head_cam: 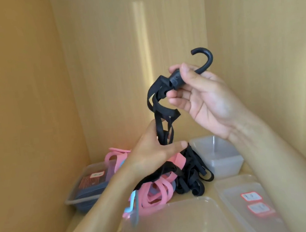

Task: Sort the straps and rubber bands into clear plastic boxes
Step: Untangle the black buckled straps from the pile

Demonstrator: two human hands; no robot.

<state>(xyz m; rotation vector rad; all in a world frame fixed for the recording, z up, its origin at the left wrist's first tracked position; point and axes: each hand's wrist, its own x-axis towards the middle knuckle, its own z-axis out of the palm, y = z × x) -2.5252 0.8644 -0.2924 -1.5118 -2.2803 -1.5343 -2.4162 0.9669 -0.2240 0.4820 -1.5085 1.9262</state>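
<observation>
My right hand (201, 98) pinches the black plastic hook end (202, 60) of a black strap (162, 113) and holds it up in the air. The strap hangs down in tangled loops. My left hand (152, 152) grips those loops lower down, thumb across them. Below lies a heap of pink bands (157, 193) and black straps (191, 176) on the wooden surface. An open clear plastic box (219, 156) stands behind the heap at the right. A larger clear box (180, 225) sits at the front.
At the left stands a clear box (87, 186) with dark and reddish contents and a label. Flat clear lids with red-edged labels (253, 201) lie at the front right. Wooden walls close in on the left, back and right.
</observation>
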